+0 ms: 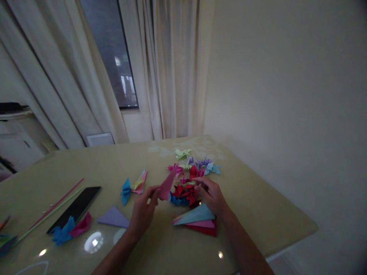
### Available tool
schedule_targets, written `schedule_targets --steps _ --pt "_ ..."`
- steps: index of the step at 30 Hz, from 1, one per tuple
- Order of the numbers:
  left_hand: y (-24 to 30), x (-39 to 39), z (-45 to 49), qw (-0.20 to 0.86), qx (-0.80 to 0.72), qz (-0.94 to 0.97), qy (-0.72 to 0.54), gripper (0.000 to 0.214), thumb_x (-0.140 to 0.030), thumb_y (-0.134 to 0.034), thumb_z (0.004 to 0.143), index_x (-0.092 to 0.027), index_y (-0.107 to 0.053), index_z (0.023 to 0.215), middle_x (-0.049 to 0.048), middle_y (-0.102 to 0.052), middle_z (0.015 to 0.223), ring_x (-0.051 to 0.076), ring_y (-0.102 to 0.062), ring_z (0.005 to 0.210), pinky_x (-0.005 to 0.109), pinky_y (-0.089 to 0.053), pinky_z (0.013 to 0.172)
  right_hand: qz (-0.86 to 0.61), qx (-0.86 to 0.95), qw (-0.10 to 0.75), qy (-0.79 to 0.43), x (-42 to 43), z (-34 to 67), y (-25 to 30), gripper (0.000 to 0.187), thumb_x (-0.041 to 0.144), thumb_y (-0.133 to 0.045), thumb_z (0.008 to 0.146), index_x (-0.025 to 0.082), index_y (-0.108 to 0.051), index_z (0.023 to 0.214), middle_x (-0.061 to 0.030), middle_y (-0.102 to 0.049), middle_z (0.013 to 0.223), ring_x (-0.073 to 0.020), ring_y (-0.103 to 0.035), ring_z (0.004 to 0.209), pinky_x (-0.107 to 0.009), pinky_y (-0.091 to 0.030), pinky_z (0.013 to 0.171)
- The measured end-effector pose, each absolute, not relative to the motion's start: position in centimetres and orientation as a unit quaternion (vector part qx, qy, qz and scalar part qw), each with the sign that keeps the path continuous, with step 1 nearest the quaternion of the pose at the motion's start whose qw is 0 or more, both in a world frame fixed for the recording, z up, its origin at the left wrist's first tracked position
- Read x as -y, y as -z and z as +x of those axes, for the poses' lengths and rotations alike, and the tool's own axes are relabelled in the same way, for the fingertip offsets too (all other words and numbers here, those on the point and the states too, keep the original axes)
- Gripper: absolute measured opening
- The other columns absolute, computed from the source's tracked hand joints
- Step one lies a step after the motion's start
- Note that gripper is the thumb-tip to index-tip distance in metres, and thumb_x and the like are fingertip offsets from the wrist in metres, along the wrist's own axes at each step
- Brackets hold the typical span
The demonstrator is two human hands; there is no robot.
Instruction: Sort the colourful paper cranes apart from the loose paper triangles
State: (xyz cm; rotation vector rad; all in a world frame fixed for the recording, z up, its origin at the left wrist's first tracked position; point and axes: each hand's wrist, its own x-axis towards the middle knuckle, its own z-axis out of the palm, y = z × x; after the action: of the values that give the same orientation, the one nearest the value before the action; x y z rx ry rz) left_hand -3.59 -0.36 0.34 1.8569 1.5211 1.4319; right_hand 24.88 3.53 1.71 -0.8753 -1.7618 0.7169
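My left hand (pixel 143 212) pinches a pink folded paper piece (pixel 167 186) and holds it upright above the table. My right hand (pixel 212 195) rests with curled fingers on a heap of red and blue folded paper flowers (pixel 183 193); what those fingers hold, if anything, is hidden. Just in front of the right hand lies a stack of folded paper triangles (pixel 197 220), light blue on top, pink and red beneath.
More paper flowers in green, purple and blue (pixel 200 163) lie further back. A blue and multicoloured piece (pixel 133 187), a purple triangle (pixel 114 217), a black phone (pixel 76 208), thin sticks (pixel 57 206) and blue-pink flowers (pixel 71 228) sit left. The table edge (pixel 292 244) runs right.
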Motion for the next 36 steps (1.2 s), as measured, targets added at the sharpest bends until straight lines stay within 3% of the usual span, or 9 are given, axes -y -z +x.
schedule_targets --steps 2,6,10,16,28,32,36 --pt "-0.2 1.8 -1.3 0.255 -0.501 0.675 -0.479 0.031 -0.050 -0.057 0.100 -0.024 -0.074 0.104 -0.0007 -0.073 0.070 0.016 -0.066 0.056 0.024 -0.051 0.057 -0.335 0.719 0.504 -0.341 -3.1 24.1 -2.1 0.042 0.058 -0.063 0.102 0.023 -0.075 0.122 -0.0070 -0.075 0.101 -0.0200 -0.067 0.080 -0.030 -0.052 0.073" --pt "0.1 3.4 0.9 0.342 -0.454 0.697 -0.437 0.028 -0.046 -0.060 0.099 -0.028 -0.076 0.114 -0.0005 -0.076 0.072 0.017 -0.072 0.062 0.025 -0.058 0.064 -0.330 0.680 0.520 -0.399 -2.6 23.0 -2.3 0.037 0.057 -0.066 0.100 0.021 -0.075 0.098 -0.0057 -0.073 0.091 -0.0202 -0.068 0.082 -0.029 -0.053 0.075" --pt "-0.1 3.1 0.4 0.345 -0.438 0.700 -0.446 0.034 -0.044 -0.057 0.101 -0.027 -0.074 0.124 0.0029 -0.080 0.082 0.019 -0.077 0.073 0.029 -0.063 0.073 -0.351 0.617 0.549 -0.440 -3.2 23.4 -1.9 0.037 0.057 -0.073 0.094 0.021 -0.072 0.089 -0.0008 -0.065 0.074 -0.0161 -0.059 0.065 -0.026 -0.048 0.059" --pt "-0.3 2.5 -0.3 0.380 -0.448 0.659 -0.470 0.035 -0.053 -0.066 0.096 -0.022 -0.076 0.109 0.0057 -0.081 0.087 0.020 -0.077 0.074 0.030 -0.064 0.071 -0.340 0.587 0.582 -0.448 -3.9 23.9 -1.5 0.037 0.056 -0.074 0.093 0.020 -0.068 0.083 0.0031 -0.057 0.065 -0.0123 -0.047 0.056 -0.024 -0.040 0.054" --pt "-0.6 1.1 -1.6 0.368 -0.473 0.626 -0.498 0.049 -0.065 -0.072 0.087 -0.020 -0.079 0.103 0.0052 -0.079 0.078 0.020 -0.074 0.066 0.031 -0.063 0.064 -0.361 0.602 0.590 -0.400 -4.3 24.2 -0.6 0.041 0.057 -0.071 0.091 0.020 -0.071 0.074 0.0004 -0.059 0.065 -0.0148 -0.050 0.060 -0.026 -0.041 0.058" --pt "-0.6 1.4 -1.6 0.354 -0.448 0.655 -0.495 0.044 -0.059 -0.067 0.093 -0.021 -0.080 0.111 0.0046 -0.078 0.076 0.019 -0.073 0.066 0.029 -0.062 0.064 -0.373 0.580 0.601 -0.405 -4.3 24.2 -0.9 0.038 0.056 -0.073 0.088 0.020 -0.074 0.078 0.0002 -0.059 0.066 -0.0145 -0.049 0.058 -0.026 -0.039 0.055" --pt "-0.2 1.3 -1.9 0.330 -0.448 0.691 -0.461 0.036 -0.049 -0.066 0.094 -0.023 -0.082 0.112 0.0084 -0.084 0.094 0.023 -0.079 0.082 0.033 -0.065 0.077 -0.370 0.569 0.591 -0.435 -4.3 24.2 -1.0 0.033 0.053 -0.076 0.086 0.020 -0.077 0.086 0.0011 -0.060 0.064 -0.0139 -0.049 0.054 -0.026 -0.039 0.052"
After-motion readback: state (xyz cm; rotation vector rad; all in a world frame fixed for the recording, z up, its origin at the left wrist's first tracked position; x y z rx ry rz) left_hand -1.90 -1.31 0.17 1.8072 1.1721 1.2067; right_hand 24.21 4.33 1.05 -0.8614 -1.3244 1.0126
